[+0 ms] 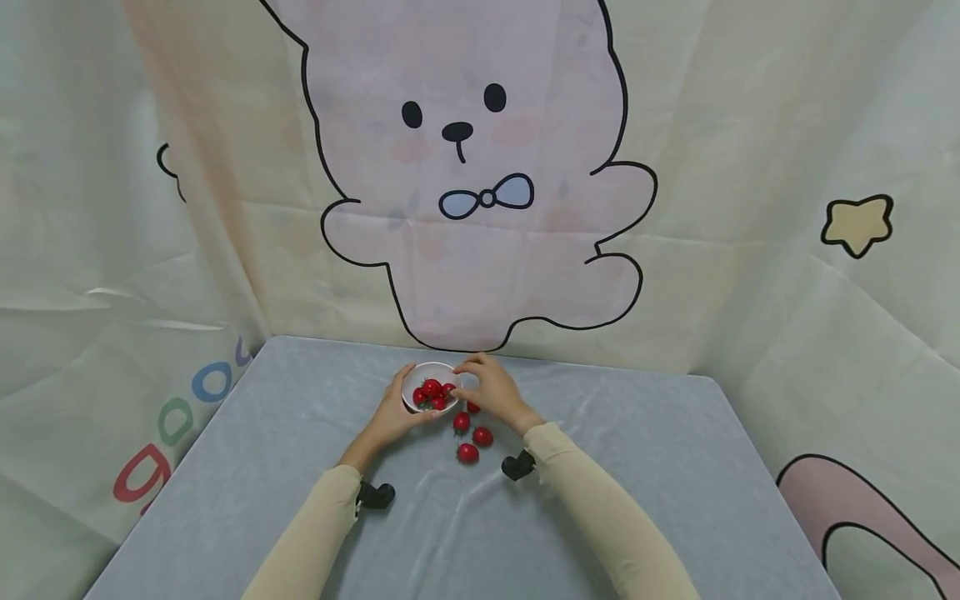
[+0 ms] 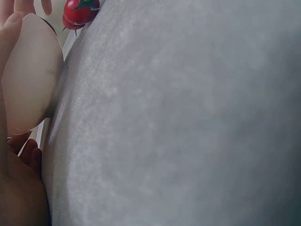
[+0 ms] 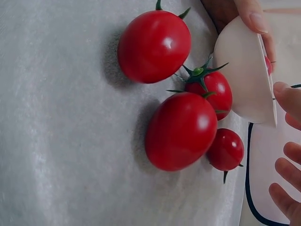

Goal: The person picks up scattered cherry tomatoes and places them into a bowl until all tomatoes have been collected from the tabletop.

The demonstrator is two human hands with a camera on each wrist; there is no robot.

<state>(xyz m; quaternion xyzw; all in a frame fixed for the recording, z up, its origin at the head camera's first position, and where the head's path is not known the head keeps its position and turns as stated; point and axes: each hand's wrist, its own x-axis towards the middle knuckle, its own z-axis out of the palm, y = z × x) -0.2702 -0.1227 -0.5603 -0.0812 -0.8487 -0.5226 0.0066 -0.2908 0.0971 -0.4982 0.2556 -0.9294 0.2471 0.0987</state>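
Note:
A white bowl (image 1: 409,400) with several red cherry tomatoes (image 1: 431,387) in it stands near the table's far edge. My left hand (image 1: 393,414) grips its left side, thumb along the near side and fingers round the far side. The left wrist view shows the bowl's outer wall (image 2: 33,75) close up. At the right rim is my right hand (image 1: 491,390), thumb and fingers apart beside a tomato at the bowl's edge. Its spread fingers (image 3: 284,169) are partly cut off in the right wrist view. Several loose cherry tomatoes (image 1: 483,437) lie right of the bowl.
A grey-blue cloth covers the table (image 1: 645,467). Behind it hangs a pale curtain (image 1: 720,125) printed with a bear, close beyond the bowl. Black wrist mounts (image 1: 517,465) sit under both sleeves, and the loose tomatoes lie between the forearms.

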